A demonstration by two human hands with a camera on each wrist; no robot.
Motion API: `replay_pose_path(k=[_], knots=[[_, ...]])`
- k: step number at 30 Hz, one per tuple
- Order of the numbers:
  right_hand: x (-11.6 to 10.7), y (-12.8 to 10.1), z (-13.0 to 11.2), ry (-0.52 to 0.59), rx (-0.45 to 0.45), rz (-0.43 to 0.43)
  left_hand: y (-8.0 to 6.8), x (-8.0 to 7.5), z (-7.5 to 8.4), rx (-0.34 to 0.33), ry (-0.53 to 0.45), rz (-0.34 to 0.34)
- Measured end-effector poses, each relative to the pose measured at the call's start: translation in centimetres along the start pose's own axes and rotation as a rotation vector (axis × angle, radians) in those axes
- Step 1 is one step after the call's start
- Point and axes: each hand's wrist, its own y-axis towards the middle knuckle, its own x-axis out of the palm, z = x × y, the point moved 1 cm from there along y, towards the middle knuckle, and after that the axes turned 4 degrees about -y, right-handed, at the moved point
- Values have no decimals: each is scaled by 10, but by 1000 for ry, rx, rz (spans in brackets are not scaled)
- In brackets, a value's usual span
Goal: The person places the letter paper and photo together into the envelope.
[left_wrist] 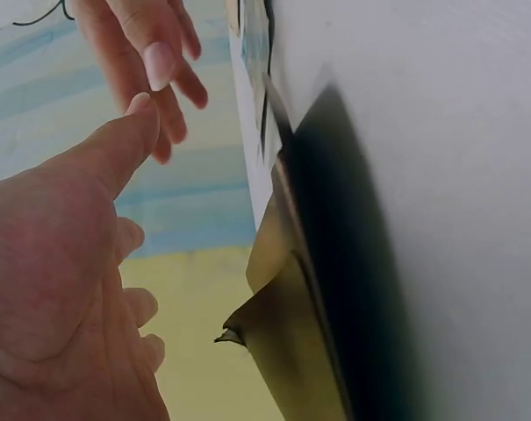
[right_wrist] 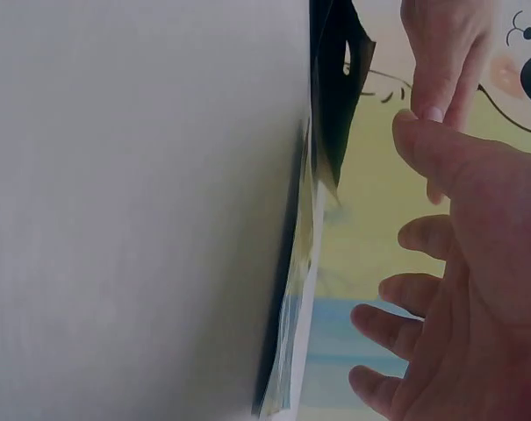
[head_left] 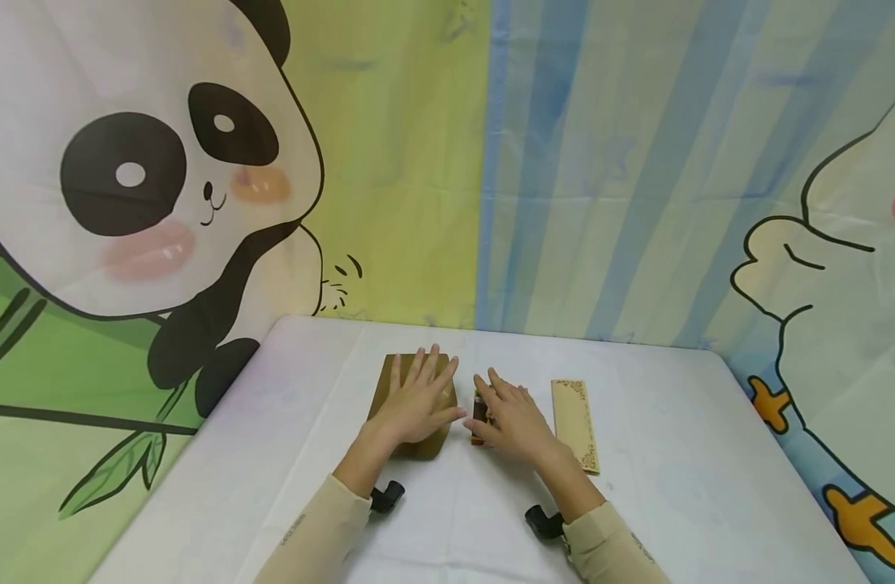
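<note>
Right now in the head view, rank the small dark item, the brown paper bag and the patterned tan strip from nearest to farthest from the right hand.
1. Small dark item: under the right hand's fingers, on their left edge.
2. Patterned tan strip: just to that hand's right, lying apart on the white table.
3. Brown paper bag: farther left, under the left hand.
Items 2 and 3 are close; the strip looks slightly nearer.

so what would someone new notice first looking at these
Probably the big cartoon panda printed on the backdrop at the left, towering over the white table. Next, the two hands mid-table: the left hand lies flat with straight fingers on a brown paper bag, and the right hand rests over a small dark object. A slim tan patterned strip lies just right of them.
</note>
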Motion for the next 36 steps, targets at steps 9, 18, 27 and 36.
replay_pose_path(k=[9,18,27,36], knots=[[7,6,-12,-12,-49,-53,-3,-7,-9,-54,-26,-47],[15,14,-23,-19,-105,-87,-5,-8,-16,-51,-110,-54],[18,16,-30,-35,-118,-111,-9,-21,-26,-134,-154,-119],[20,18,-32,-16,-109,-133,-11,-19,-32,-113,-147,-137]])
